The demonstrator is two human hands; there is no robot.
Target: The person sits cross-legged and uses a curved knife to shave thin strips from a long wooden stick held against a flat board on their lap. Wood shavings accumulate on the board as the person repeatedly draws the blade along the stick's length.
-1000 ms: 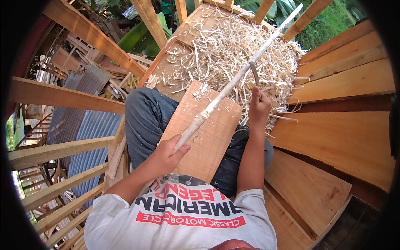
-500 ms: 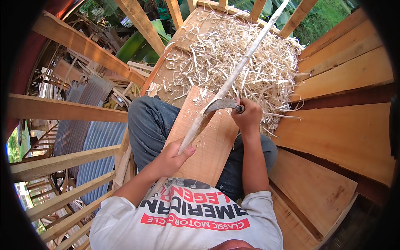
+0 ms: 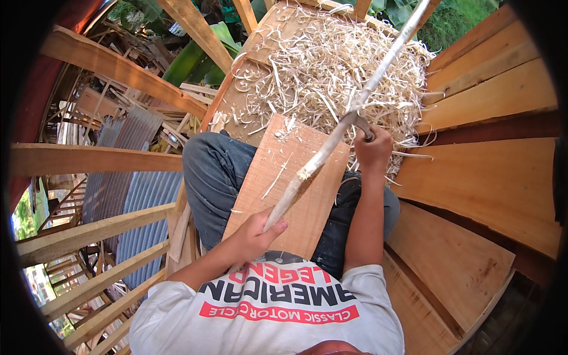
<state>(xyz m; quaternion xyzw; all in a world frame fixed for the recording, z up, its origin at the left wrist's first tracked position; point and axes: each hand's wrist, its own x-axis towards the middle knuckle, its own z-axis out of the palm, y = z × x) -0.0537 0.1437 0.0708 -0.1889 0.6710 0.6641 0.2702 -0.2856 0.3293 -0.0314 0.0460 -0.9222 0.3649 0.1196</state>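
A long pale wooden stick point(image 3: 316, 163) slants from my lap up toward the far right. My left hand point(image 3: 254, 235) is closed around its near part, close to my shirt. In my right hand point(image 3: 374, 149) is the dark handle of a curved knife point(image 3: 354, 118), whose blade lies against the stick farther out. Part of the blade is hidden by the stick. Under the stick, a flat wooden board point(image 3: 260, 177) rests across my legs, with a thin shaving strip point(image 3: 277, 176) and small chips on it. A light rough patch shows on the stick between my hands.
A large heap of curled wood shavings point(image 3: 355, 53) covers the wooden floor ahead. Slatted wooden railings point(image 3: 118, 71) run along the left, with corrugated metal sheets point(image 3: 142, 195) below. Wide planks point(image 3: 479, 189) form the right side.
My right hand and the knife have moved away from me along the stick. The stick and my left hand have shifted slightly right. More of the board shows, with a loose strip on it.
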